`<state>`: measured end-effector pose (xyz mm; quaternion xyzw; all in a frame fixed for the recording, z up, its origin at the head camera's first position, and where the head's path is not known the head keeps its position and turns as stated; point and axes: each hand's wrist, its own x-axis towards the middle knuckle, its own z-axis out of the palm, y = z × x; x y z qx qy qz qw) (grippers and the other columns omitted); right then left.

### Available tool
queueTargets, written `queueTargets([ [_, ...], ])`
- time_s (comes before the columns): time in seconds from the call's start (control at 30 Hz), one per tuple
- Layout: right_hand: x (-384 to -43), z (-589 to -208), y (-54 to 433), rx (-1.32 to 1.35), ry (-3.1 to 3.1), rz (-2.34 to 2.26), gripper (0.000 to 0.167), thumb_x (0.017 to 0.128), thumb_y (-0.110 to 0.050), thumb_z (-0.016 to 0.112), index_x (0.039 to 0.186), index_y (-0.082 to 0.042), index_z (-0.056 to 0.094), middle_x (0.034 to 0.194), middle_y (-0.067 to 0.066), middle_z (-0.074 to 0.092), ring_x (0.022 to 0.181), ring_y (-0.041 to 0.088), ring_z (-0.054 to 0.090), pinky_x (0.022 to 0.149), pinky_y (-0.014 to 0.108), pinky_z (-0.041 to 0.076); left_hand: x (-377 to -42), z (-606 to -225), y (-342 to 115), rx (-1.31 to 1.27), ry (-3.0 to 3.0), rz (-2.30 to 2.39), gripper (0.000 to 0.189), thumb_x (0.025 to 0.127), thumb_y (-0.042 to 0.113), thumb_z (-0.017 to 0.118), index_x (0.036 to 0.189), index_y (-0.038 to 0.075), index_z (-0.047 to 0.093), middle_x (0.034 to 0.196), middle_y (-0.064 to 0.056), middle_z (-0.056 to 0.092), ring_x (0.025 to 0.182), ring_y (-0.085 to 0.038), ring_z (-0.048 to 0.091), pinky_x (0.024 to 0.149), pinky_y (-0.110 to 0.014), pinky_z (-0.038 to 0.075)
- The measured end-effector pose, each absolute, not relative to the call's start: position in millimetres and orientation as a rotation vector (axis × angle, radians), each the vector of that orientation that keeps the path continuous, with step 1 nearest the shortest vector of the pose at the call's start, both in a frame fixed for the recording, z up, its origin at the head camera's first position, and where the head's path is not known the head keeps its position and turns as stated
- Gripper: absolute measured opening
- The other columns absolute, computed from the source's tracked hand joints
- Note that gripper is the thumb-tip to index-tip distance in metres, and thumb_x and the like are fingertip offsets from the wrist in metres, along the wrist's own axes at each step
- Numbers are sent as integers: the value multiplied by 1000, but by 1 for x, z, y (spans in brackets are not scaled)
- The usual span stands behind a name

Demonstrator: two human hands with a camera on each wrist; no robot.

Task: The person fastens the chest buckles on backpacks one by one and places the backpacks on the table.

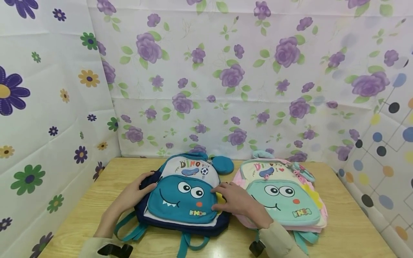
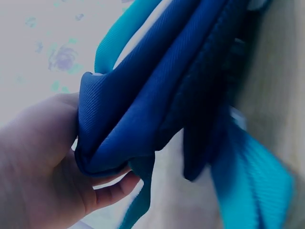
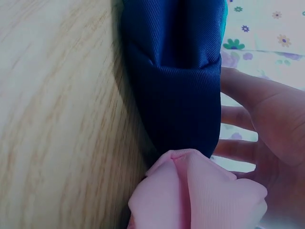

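Note:
A blue dinosaur backpack lies front up on the table, with a teal front pocket and a white upper panel. At its left side my left hand grips the edge, thumb on the front; the left wrist view shows fingers curled beneath the navy side fabric. My right hand touches the right edge of the front pocket. In the right wrist view its fingers are extended along the navy side. Close to that hand lies a pink and mint dinosaur backpack.
The wooden table stands against flower-printed cloth at the back and left. A round teal pouch lies by the blue backpack's top right. Teal straps trail toward the front. Dotted cloth hangs on the right.

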<state>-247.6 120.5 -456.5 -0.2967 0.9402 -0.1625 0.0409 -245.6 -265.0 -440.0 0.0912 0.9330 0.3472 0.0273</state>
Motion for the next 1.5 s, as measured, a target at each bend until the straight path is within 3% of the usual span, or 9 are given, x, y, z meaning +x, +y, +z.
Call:
queueTargets([
  [0.53, -247, -455, 109, -1016, 2842, -579, 59, 89, -59, 65, 132, -19, 63, 131, 2, 63, 112, 19, 62, 96, 40, 52, -240, -392, -265, 336, 2936, 1202, 63, 98, 50, 57, 152, 21, 39, 159, -20, 32, 143, -48, 32, 108, -68, 31],
  [1.5, -253, -465, 72, -992, 2854, -547, 60, 87, -63, 64, 132, -24, 62, 133, -1, 64, 119, 17, 60, 102, 38, 49, -228, -337, -243, 454, 2879, 1433, 61, 99, 45, 59, 153, 32, 35, 162, -14, 25, 141, -45, 33, 106, -66, 34],
])
